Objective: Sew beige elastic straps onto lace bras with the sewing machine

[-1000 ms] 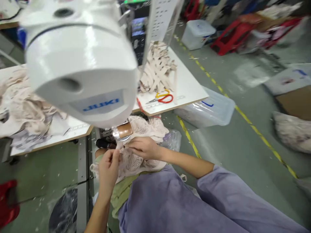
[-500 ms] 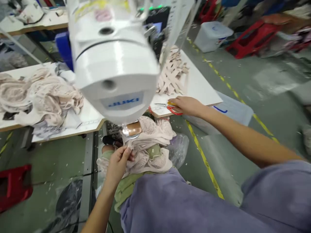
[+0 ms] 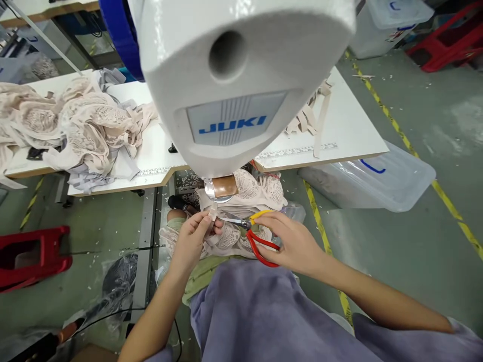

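Note:
My left hand (image 3: 196,236) pinches the end of a pale strap (image 3: 212,213) between thumb and fingers, just below the sewing machine (image 3: 241,110). In my right hand (image 3: 292,239) is a pair of scissors (image 3: 247,224) with one yellow and one red handle loop. Their blades point left and reach the strap at my left fingertips; whether they touch it I cannot tell. Beige lace bras (image 3: 260,191) lie stacked under the machine head and over my lap, above a green cloth (image 3: 204,274). The machine's needle area is hidden behind its white head.
To the left, a heap of lace bras (image 3: 86,125) covers part of the white table (image 3: 154,146). Beige strips (image 3: 307,120) lie on the right tabletop. A clear plastic bin (image 3: 396,176) stands at the right, a red stool (image 3: 33,256) at the left.
My right hand has brought the scissors from the right table edge down and left to my left hand. The left hand still pinches the strap. The view has shifted closer to the machine.

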The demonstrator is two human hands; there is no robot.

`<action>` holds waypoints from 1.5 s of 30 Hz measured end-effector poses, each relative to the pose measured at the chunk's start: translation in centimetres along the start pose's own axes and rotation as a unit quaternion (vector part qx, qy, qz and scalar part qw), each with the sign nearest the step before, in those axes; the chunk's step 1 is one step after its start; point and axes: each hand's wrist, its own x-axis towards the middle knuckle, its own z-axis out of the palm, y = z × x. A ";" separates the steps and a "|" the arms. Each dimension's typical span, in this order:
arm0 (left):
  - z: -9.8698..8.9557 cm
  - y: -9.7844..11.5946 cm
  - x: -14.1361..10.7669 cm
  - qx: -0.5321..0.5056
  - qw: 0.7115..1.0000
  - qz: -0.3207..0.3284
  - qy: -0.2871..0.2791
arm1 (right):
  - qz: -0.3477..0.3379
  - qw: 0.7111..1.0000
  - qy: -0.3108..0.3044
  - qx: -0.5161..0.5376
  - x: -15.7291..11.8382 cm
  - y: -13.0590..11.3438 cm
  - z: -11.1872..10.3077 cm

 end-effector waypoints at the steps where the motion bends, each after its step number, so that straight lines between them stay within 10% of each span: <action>1: 0.1 0.1 -0.1 0.017 1.000 0.004 -0.002 | -0.002 1.000 0.006 0.009 0.5 -0.2 0.5; 8: 0.4 0.4 -0.4 0.180 0.983 0.031 0.023 | -0.039 0.998 -0.010 0.054 2.4 0.1 2.2; 39: -0.6 1.5 0.3 0.233 0.967 0.077 0.063 | 0.133 0.968 -0.019 0.213 0.3 1.0 3.5; 45: -2.2 1.0 0.3 0.428 0.880 0.171 0.111 | 0.154 0.983 -0.035 0.095 0.4 4.9 -0.6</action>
